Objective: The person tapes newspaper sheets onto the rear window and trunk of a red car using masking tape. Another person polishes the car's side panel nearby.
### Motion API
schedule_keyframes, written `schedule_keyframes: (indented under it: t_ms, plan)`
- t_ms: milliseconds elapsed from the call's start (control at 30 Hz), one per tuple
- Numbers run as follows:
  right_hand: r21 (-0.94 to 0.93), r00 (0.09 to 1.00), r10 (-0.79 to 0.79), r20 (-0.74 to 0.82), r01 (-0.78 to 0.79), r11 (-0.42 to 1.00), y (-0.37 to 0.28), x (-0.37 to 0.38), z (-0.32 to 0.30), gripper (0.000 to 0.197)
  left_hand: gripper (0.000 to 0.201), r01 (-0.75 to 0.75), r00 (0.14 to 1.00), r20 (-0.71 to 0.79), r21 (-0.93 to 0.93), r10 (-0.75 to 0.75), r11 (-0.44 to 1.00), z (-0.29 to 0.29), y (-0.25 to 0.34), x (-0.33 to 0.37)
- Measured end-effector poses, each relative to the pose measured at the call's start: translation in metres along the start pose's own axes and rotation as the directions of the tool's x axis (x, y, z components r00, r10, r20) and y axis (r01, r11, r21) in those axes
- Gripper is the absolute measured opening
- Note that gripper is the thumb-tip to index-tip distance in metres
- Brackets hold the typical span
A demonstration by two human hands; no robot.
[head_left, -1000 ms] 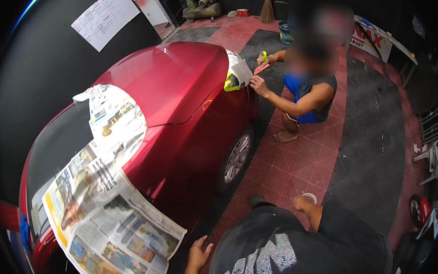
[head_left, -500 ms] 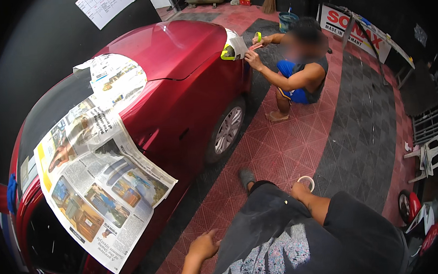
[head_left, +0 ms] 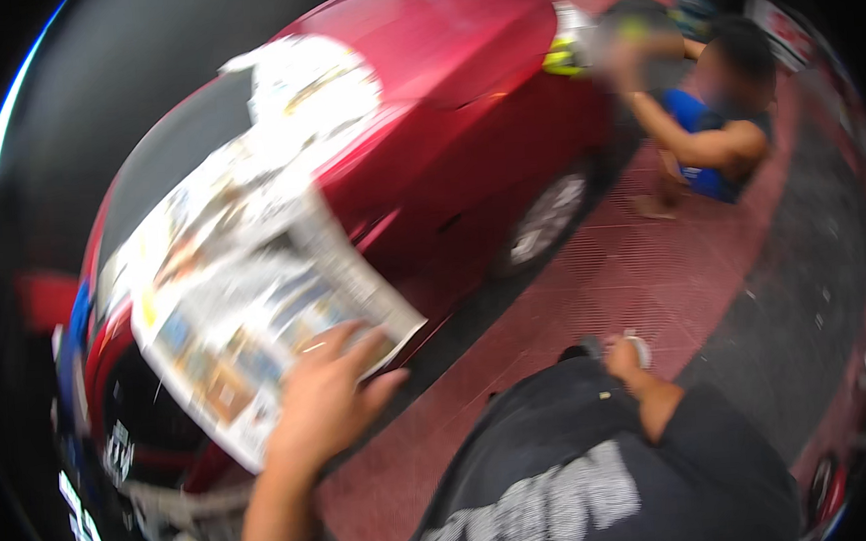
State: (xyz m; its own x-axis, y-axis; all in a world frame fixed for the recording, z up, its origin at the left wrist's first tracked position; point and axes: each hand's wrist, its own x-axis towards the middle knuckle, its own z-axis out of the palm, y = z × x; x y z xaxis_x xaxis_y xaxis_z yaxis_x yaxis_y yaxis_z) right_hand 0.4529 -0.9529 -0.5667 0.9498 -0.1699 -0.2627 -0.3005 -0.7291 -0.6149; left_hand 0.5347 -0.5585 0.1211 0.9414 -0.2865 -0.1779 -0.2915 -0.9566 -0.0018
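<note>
Newspaper sheets (head_left: 211, 284) are draped over the red car (head_left: 446, 161), from the windshield down the side. As for the hands: left hand (head_left: 329, 386) is over the paper's lower corner, fingers loosely spread, can't tell if it's touching. Right hand (head_left: 621, 360) has a pale ring-shaped roll (head_left: 642, 350). Further off, a blurry co-worker (head_left: 708, 140) crouches by the front corner, arms up.

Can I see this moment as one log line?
left hand: open, overlapping colour-printed newspaper sheet in view, contact unclear | right hand: holding white ring-shaped roll | glossy red car: partly covered
</note>
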Motion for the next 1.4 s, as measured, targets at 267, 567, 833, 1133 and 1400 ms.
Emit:
schedule_keyframes:
  t_ms: [267,567,833,1133,1400]
  plan:
    - [-0.009,0.937,0.259,0.235,-0.264,0.964,-0.146,0.086,-0.077,0.047,0.054,0.015,0.989,0.097,0.675,-0.109,0.738,-0.019,-0.127,0.087]
    - [0.434,0.985,-0.175,-0.009,0.162,0.886,-0.343,0.107,-0.025,0.025,0.028,-0.197,0.98,0.14,0.674,0.139,0.712,-0.011,-0.19,0.137]
    - [0.876,0.928,-0.366,0.064,0.123,0.467,-0.552,0.063,-0.027,0.032,0.026,-0.455,0.89,0.315,0.564,0.329,0.689,0.012,-0.184,0.165]
    - [0.913,0.817,-0.494,0.297,-0.092,0.397,-0.586,0.076,-0.01,0.04,0.052,-0.593,0.793,0.527,0.554,0.305,0.584,0.034,-0.179,0.193]
    - [0.862,0.951,-0.31,-0.01,0.165,0.48,-0.605,0.058,-0.01,0.026,0.065,-0.585,0.808,0.531,0.672,0.254,0.455,0.045,-0.177,0.185]
